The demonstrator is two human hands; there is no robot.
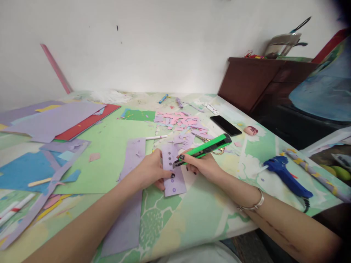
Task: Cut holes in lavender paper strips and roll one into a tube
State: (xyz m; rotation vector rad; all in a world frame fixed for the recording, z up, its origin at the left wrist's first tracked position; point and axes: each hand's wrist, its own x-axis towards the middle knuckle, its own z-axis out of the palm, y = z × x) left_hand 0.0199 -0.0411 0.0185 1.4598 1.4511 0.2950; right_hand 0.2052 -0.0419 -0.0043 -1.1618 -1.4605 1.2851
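My left hand (155, 168) grips a narrow purple paper strip (178, 184) along its left edge, thumb on top and fingers beneath. A row of dark holes and small drawn circles runs down the strip. In my right hand (201, 164) is a green box cutter (205, 146), held like a pen. Its blade meets the strip beside the row, close to my left thumb. A longer purple paper piece (123, 223) lies under my left forearm, on the table. Gold-handled scissors (218, 150) lie partly hidden behind the cutter.
Pink and purple paper scraps (181, 120) spread beyond my hands. A black phone (226, 125) and a blue glue gun (287, 175) lie to the right. Coloured sheets (55, 117) cover the left side, with a large green sheet (106, 157) nearer the middle. A brown cabinet (252, 80) stands at back right.
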